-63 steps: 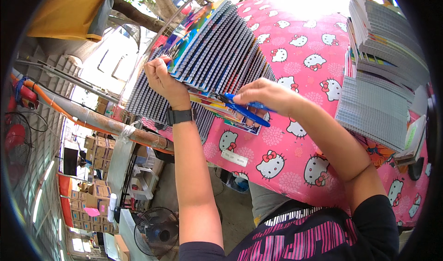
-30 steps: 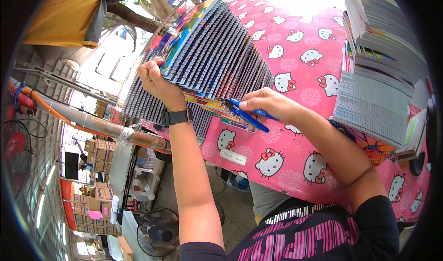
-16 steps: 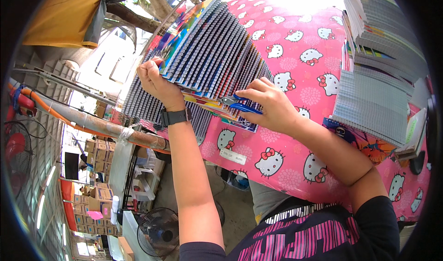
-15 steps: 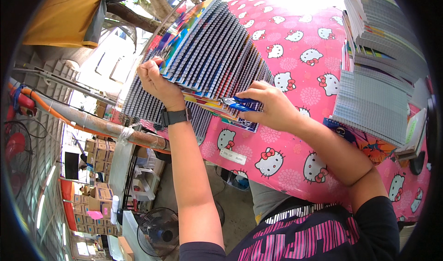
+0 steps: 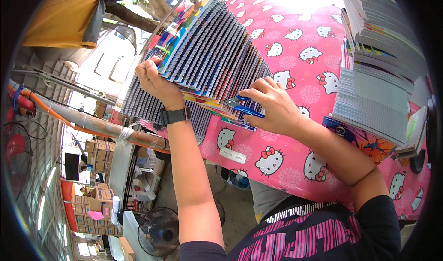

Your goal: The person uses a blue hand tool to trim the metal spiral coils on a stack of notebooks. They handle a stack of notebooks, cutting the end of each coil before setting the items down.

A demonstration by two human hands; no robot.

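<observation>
Beside the book stack (image 5: 217, 48), our right hand (image 5: 277, 106) grips blue cutters (image 5: 250, 111) pointed leftward at it; our left hand (image 5: 158, 84) sits at its left corner, grip unclear to us.

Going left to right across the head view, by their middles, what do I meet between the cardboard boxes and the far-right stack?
Cardboard boxes → left hand → blue-handled cutters → right hand → tall stack of books.
</observation>
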